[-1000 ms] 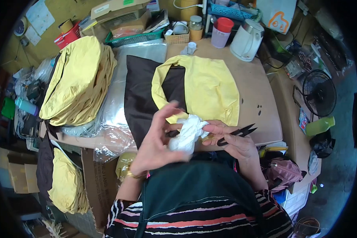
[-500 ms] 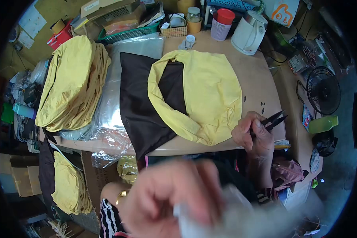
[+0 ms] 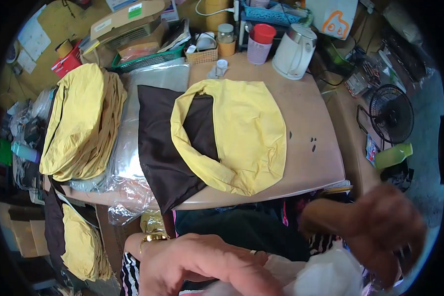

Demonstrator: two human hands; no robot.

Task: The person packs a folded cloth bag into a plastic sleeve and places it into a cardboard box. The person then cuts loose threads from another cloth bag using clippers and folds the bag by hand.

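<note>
My left hand [image 3: 207, 261], a gold band at its wrist, is low in front of me, its fingers closed on a crumpled white filmy sheet [image 3: 328, 274]; whether that is plastic or tissue I cannot make out. To the right, my right hand [image 3: 385, 224] is smeared by motion beyond the table's front edge. Its fingers are unclear, and the dark snips seen earlier do not show. On the table lies a yellow fabric shoulder bag [image 3: 249, 133] with a looped strap, partly over a dark brown cloth piece [image 3: 158, 133].
A stack of yellow bags [image 3: 81, 121] stands left, beside clear plastic sheets [image 3: 155, 79]. More yellow cloth [image 3: 81, 244] hangs below. Along the back are a green basket [image 3: 153, 55], a pink cup [image 3: 259, 49] and a white kettle [image 3: 295, 52]. A black fan [image 3: 390, 113] stands right.
My right hand has left the bag's edge, moving right and down; the snips have gone from sight. My left hand has lowered, still with the white sheet. The whole view has shifted slightly.
</note>
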